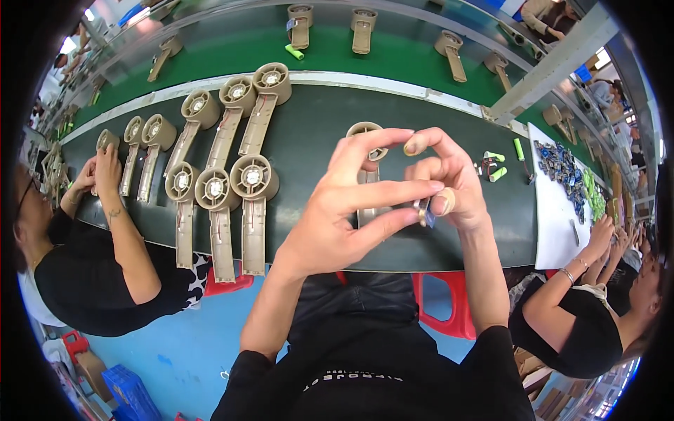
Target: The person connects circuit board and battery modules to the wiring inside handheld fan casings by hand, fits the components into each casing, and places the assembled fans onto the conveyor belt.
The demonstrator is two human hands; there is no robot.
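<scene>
Over the dark work table, my left hand [337, 203] and my right hand [449, 175] meet in front of me. Between their fingertips is a small part [425, 215] with blue and metallic surfaces, perhaps a circuit board; the fingers cover most of it. My left thumb and a finger pinch it from one side, and my right thumb and fingers close on it from the other. Pale coverings wrap some right fingertips. Under my hands lies a beige fan housing [365, 129] with a round head, its handle partly hidden.
Several beige fan housings [254, 177] lie in rows to the left. Green battery cells [498, 174] with wires sit to the right, before a white board [554, 238] bearing piled blue circuit boards [562, 168]. A green conveyor [400, 59] runs beyond. Co-workers sit on both sides.
</scene>
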